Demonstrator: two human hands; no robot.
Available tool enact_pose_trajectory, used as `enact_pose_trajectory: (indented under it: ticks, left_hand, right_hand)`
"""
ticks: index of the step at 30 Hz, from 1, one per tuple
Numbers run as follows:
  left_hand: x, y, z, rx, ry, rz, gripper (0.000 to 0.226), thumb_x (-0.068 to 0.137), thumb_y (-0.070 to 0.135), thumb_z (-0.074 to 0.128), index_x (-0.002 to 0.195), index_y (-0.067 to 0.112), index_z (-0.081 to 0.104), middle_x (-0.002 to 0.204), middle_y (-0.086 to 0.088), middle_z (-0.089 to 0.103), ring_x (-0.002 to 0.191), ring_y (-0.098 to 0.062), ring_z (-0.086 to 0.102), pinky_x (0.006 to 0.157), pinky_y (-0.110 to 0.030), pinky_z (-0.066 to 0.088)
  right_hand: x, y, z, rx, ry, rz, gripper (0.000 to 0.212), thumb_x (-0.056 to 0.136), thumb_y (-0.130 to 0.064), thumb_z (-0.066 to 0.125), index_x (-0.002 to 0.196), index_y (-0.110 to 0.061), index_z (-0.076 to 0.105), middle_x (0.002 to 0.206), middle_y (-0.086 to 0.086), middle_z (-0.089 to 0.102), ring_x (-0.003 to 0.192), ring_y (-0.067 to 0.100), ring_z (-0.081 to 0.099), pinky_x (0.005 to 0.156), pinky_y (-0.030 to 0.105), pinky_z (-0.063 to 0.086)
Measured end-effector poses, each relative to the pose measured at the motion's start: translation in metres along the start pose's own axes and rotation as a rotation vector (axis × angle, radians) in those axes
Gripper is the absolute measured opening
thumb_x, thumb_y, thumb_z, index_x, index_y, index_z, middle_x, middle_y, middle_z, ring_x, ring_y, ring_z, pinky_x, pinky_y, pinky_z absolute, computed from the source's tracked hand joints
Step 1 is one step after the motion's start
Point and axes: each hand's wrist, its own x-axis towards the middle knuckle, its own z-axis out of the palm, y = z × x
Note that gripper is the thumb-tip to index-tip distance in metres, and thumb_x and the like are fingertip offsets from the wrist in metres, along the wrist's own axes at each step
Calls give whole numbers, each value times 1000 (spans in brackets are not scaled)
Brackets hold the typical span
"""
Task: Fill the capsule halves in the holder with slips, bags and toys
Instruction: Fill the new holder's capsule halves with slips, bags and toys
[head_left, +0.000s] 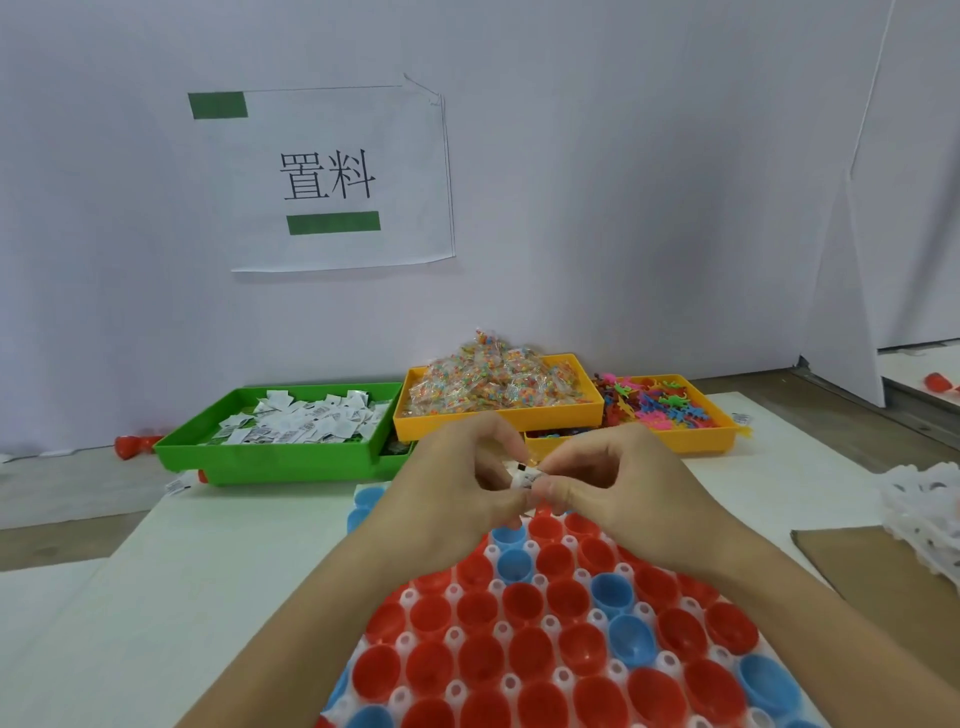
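A white holder (503, 633) full of red and blue capsule halves (529, 603) lies in front of me, its far rows hidden by my hands. Above those far rows, my left hand (457, 480) and my right hand (610, 480) together pinch a small white paper slip (525, 475) with black print. Behind them stand a green tray (270, 457) of white slips, a yellow tray (498, 421) heaped with bags of coloured beads, and a second yellow tray (696, 439) of colourful plastic toys.
A white wall with a printed sign (332, 176) stands behind the trays. A red capsule half (132, 446) lies left of the green tray, a loose slip (175, 486) in front of it. At the right sit brown cardboard (872, 566) and another white holder (930, 509).
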Motion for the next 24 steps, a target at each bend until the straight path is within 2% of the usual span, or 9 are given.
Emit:
enact_pose_trajectory:
  ticks: [2,4,7,11,14,16,20,24]
  left_hand:
    - [-1,3,2,10,-2,15,27,80,12,80,91,20,57,68,-9,72,50,-4,59,50,-11,39]
    - [-2,6,3,-20,-2,14,25,80,13,80,92,18,59,69,-9,73,57,-10,66,55,-16,46]
    - [-2,8,2,-118,24,-13,23,78,14,82,94,14,66,73,-8,75,68,-19,72,66,-24,56]
    - [-2,8,1,-231,18,-54,22,77,9,82,96,7,72,79,-10,76,70,-18,70,68,-25,56]
    - [-2,8,0,-233,25,-53,16,77,9,83,91,10,75,77,-7,76,71,-20,71,68,-25,57]
    - [-3,8,1,-173,33,-35,13,77,10,83,87,14,76,75,-2,76,73,-21,73,69,-27,59]
    - [-3,8,6,-18,89,28,16,75,9,84,79,21,74,65,6,73,61,-8,70,59,-18,54]
    - [-3,7,7,64,118,32,24,75,8,84,80,23,67,64,7,73,55,0,66,53,-10,46]
  right_hand:
    - [-1,-1,-2,58,-14,27,8,88,-20,74,84,-23,80,77,-7,76,72,7,71,69,22,57]
    - [-1,-2,-4,145,-37,73,13,90,-18,71,80,-21,79,73,0,74,66,9,68,64,21,54]
    - [-1,-2,-5,320,-49,165,18,93,-13,66,79,-14,77,71,7,71,65,15,63,63,27,51]
    - [0,-5,-6,439,-66,201,22,95,-9,63,78,-11,76,71,8,68,66,17,59,61,24,48]
    - [0,-6,-6,485,-59,232,23,94,-7,62,77,-11,77,70,8,68,64,14,59,58,22,48]
    - [-1,-6,-4,450,-40,245,22,94,-8,63,77,-11,77,71,7,69,65,13,61,61,24,48]
    - [-2,-5,0,245,28,208,15,91,-18,68,79,-17,77,77,0,74,70,6,67,66,19,49]
    - [-3,-5,-3,248,17,175,9,90,-16,71,88,-22,77,86,-3,76,82,9,71,74,22,54]
